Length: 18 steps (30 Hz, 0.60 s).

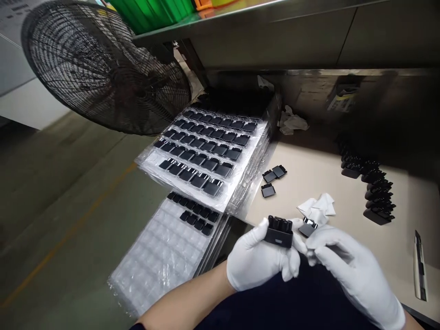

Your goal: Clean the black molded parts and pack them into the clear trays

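My gloved left hand [261,259] is closed around a black plastic piece [279,237] with a row of rounded pegs along its top; it may be several pieces held together. My gloved right hand [354,270] is just to the right, thumb and fingers pinched together near the left fingertips. Whatever the pinch holds, if anything, is hidden. Between the hands and the cloth sits another small black piece [308,227], and I cannot tell whether a finger touches it. Behind it a crumpled white cloth [318,207] lies on the table.
A stack of clear plastic trays [213,201] filled with rows of black pieces stands left, above a lower tray [154,261]. Loose pieces [268,190] lie beside it. Rows of black pieces [378,201] and a utility knife [420,266] are right. A large fan [110,68] stands behind.
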Each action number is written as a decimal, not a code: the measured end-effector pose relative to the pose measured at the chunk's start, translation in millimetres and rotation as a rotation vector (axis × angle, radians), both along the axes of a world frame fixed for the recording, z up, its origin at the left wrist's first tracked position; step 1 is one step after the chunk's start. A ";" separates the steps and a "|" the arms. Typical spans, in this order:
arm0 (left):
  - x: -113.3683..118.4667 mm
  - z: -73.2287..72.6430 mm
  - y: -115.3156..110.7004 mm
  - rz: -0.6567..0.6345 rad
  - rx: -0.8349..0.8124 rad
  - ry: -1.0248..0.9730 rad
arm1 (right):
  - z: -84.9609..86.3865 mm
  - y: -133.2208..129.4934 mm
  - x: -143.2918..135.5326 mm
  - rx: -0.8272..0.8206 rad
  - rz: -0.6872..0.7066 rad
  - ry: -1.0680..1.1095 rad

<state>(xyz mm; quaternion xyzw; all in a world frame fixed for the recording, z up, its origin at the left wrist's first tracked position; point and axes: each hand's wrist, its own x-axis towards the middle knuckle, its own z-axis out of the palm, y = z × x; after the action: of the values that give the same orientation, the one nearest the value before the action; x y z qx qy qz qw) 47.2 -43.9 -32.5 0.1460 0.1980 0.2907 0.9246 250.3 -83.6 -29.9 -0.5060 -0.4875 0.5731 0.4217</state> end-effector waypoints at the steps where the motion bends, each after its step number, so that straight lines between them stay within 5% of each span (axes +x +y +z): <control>1: -2.2 -0.9 -0.6 0.005 0.003 -0.014 | 0.6 -0.3 -0.1 0.004 0.002 -0.015; 18: -28.0 -5.0 -3.5 -0.054 -0.030 -0.134 | 11.5 -6.0 -27.8 0.109 -0.004 0.009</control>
<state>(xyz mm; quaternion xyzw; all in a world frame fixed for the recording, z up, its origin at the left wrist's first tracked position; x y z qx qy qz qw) 19.1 -47.4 -37.4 0.1178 0.1361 0.2720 0.9453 222.5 -89.6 -18.4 -0.4808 -0.5149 0.5470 0.4522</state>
